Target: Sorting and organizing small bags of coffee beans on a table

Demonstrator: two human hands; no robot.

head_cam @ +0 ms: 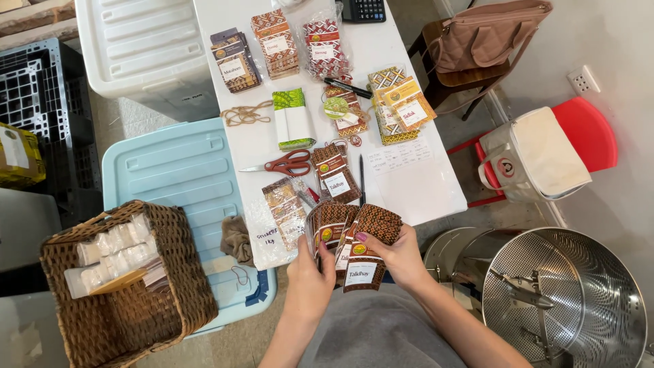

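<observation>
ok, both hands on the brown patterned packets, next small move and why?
Probably square the fanned brown packets into one stack. The left hand grips one batch, the right hand another, and their edges splay unevenly above the lap, off the white table, where like packets already lie in sorted piles.

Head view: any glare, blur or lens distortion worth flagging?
Head view: even, soft light with faint shadows; mild glare on the perforated steel drum; the white table edges splay outward, so wide-angle distortion; both hands and the brown patterned packets are sharp.
</observation>
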